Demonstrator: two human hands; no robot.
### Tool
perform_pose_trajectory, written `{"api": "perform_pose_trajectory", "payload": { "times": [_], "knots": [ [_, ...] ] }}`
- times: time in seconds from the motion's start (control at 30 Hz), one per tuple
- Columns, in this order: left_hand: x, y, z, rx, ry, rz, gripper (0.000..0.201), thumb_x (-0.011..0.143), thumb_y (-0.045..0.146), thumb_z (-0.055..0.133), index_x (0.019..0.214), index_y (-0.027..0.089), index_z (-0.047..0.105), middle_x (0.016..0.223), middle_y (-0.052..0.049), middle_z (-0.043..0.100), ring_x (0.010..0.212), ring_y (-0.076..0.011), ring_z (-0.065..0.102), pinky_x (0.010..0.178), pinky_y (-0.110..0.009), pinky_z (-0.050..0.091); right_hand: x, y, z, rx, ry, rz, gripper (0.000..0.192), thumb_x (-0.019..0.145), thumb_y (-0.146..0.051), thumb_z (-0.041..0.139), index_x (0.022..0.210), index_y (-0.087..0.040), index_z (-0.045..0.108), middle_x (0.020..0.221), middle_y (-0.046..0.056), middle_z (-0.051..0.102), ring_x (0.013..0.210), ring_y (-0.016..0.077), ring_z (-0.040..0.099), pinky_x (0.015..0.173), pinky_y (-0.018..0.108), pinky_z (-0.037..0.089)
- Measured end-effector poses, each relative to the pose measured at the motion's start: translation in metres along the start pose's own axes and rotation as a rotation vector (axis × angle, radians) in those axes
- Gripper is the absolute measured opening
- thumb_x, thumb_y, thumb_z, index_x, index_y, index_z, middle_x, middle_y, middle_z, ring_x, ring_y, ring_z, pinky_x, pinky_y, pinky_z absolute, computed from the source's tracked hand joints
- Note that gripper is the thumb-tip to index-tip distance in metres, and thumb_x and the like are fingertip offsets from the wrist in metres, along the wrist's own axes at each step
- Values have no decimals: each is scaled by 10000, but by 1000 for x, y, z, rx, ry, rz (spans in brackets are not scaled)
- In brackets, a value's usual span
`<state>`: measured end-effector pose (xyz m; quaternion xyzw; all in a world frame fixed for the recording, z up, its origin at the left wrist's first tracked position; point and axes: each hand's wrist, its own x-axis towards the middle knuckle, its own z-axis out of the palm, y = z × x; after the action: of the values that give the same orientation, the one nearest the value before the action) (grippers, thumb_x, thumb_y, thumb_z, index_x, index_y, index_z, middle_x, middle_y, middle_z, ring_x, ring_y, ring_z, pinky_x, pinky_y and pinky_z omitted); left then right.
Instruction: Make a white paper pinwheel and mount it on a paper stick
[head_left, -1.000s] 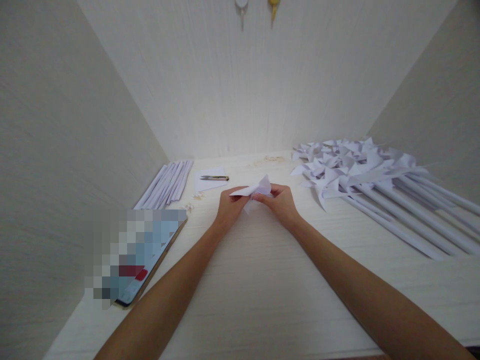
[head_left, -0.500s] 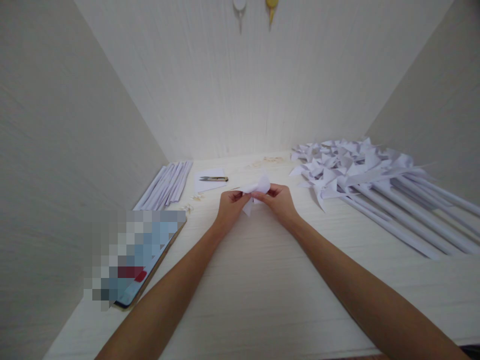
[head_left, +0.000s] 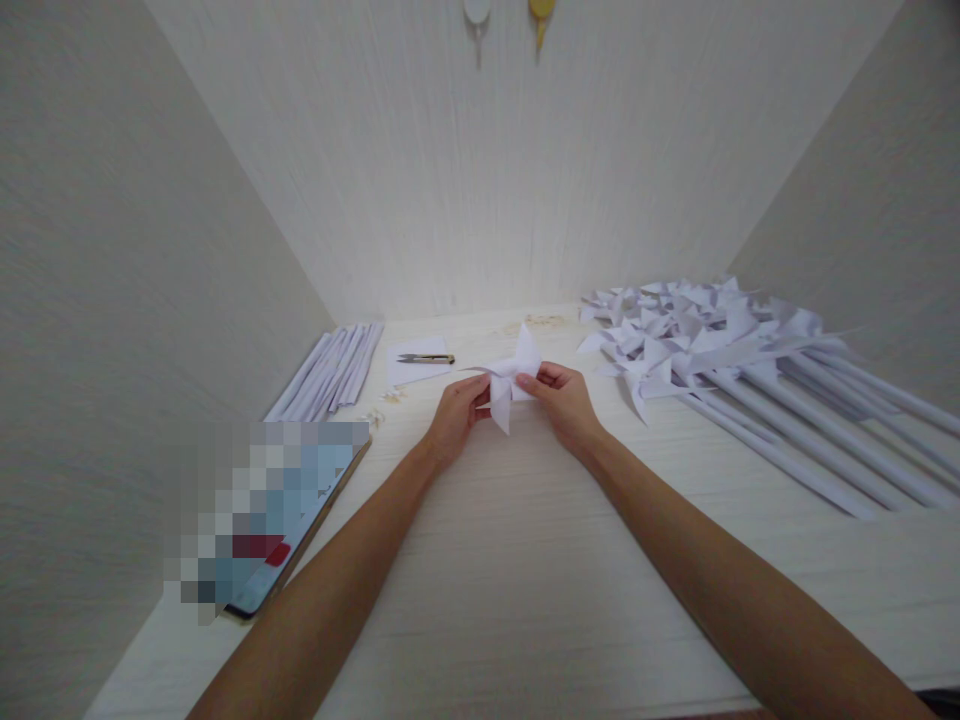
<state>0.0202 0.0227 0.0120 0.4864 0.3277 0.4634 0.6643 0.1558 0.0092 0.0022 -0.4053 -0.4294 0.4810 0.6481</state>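
no text, label, brand, number or sign can be read. the phone [head_left: 298, 525], at the left of the surface [head_left: 525, 560], has its screen largely covered by coarse blocks, so any lettering there is illegible; the red patch [head_left: 278, 554] on it shows no readable character. any marking on the metal snips [head_left: 425, 358] is too small to make out.

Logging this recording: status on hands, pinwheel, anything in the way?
Right hand pinching paper pinwheel, left hand at its edge. Blades curled. Snips beyond, not in the way.
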Motion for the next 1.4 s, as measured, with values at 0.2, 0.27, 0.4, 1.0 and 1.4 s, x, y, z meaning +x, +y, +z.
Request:
{"api": "perform_pose_trajectory", "payload": {
  "times": [0.2, 0.27, 0.4, 1.0, 1.4],
  "knots": [
    [0, 0, -2, -47, -49, -9, 222, 579, 342, 675, 582, 132, 605, 602, -1, 586, 590, -99, 511, 596, -237, 415, 1, 0, -4, 77, -45, 41, 153, 507, -251, 732, 620, -181, 654, 591, -28, 644, 558, 107, 557, 624, 258, 432],
    [0, 0, -2, -52, -38, -8, 223, 561, 338, 692, 580, 131, 610, 595, 4, 582, 586, -93, 506, 592, -232, 415, 0, 0, -3, 77, -51, 50, 153, 504, -250, 734, 611, -180, 650, 586, -29, 642, 543, 105, 550, 610, 256, 430],
    [-1, 0, -2, -54, -30, -27, 224, 532, 326, 714, 602, 129, 634, 602, -3, 596, 591, -92, 511, 586, -227, 416, 0, 0, -2, 69, -75, 40, 148, 513, -254, 731, 611, -182, 647, 592, -30, 643, 549, 105, 552, 609, 256, 431],
    [-1, 0, -3, -17, -26, -47, 169, 574, 284, 678, 622, 126, 643, 641, -25, 627, 647, -116, 539, 679, -273, 418, -1, 0, -2, -112, -71, -35, 190, 518, -297, 723, 641, -170, 654, 632, -9, 651, 576, 132, 561, 603, 279, 429],
    [0, 0, -2, -46, 6, 24, 198, 598, 319, 668, 680, 143, 626, 631, 25, 564, 575, -66, 469, 557, -191, 386, -2, -3, 2, -107, -68, -62, 237, 517, -263, 728, 713, -153, 652, 703, 11, 664, 620, 137, 572, 641, 285, 438]
  ]
}}
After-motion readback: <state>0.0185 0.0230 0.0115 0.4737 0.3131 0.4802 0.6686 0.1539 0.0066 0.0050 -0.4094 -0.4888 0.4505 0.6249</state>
